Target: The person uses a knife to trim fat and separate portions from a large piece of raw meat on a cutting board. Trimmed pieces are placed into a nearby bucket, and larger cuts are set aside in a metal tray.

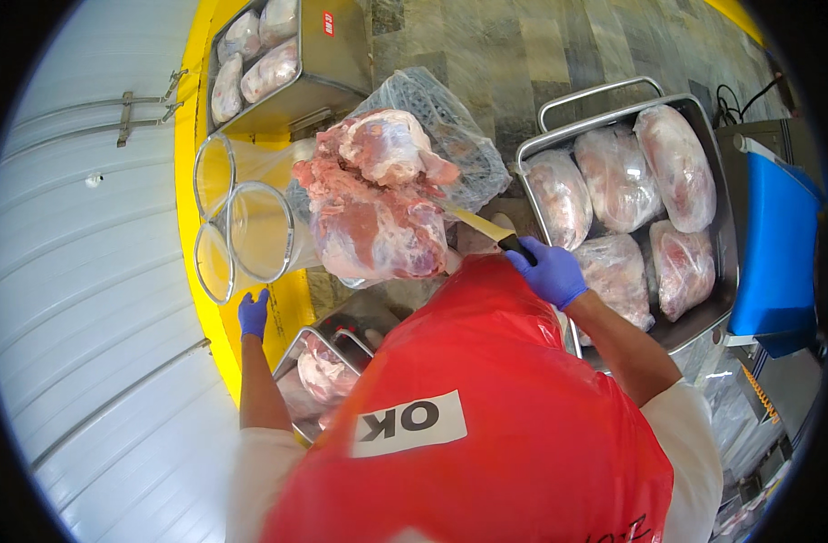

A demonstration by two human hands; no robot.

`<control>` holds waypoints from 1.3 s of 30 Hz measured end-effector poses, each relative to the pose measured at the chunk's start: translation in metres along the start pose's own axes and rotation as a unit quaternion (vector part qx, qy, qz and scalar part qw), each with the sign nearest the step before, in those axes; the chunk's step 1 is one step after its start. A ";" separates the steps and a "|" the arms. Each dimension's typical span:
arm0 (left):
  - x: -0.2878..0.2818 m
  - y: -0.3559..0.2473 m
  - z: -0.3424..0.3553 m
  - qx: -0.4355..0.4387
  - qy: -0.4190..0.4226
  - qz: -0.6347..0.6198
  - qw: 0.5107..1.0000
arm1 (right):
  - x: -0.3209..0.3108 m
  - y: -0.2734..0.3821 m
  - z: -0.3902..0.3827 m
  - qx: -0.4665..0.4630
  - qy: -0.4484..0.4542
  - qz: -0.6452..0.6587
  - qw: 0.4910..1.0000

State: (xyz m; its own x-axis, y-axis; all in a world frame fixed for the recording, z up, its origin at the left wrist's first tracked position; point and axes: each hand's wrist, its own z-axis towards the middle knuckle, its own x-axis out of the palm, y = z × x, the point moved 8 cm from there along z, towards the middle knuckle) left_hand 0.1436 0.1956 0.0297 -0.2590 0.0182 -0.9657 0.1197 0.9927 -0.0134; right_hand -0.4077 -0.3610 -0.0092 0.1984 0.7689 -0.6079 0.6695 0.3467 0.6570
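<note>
A purple-gloved fist, my right hand, wraps the black handle of a knife. Its long, yellowish-looking blade reaches left, the tip at the right side of a big raw meat piece. The meat, pink with white fat, rests on a crate-like stand draped in clear plastic. My left hand, also gloved, hangs low at the left with thumb and fingers apart and nothing visible in it. Just above it are three clear, tube-like cylinders with metal rims, left of the meat.
A steel bin of wrapped meat pieces stands at right, beside a blue panel. Another steel bin with wrapped meat is at the upper left. Below the stand is a smaller meat-filled bin. A white ribbed wall runs along the left.
</note>
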 end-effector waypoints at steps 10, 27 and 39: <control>0.046 -0.238 -0.007 0.228 0.008 -0.174 0.958 | -0.051 0.038 0.012 -0.012 0.085 -0.031 0.996; 0.077 -0.315 -0.056 0.218 0.026 -0.285 0.933 | 0.040 0.012 -0.010 0.020 -0.045 0.032 0.998; 0.074 -0.310 -0.045 0.261 0.009 -0.244 0.934 | 0.155 -0.024 0.005 -0.016 -0.097 0.348 0.932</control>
State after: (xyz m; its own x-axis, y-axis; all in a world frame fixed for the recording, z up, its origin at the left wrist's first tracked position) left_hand 0.0443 -0.1056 -0.0263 -0.4210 -0.4152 -0.8065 0.4326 0.6896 -0.5808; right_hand -0.3899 -0.2531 -0.1212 0.7040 0.7036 -0.0960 0.3086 -0.1814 0.9337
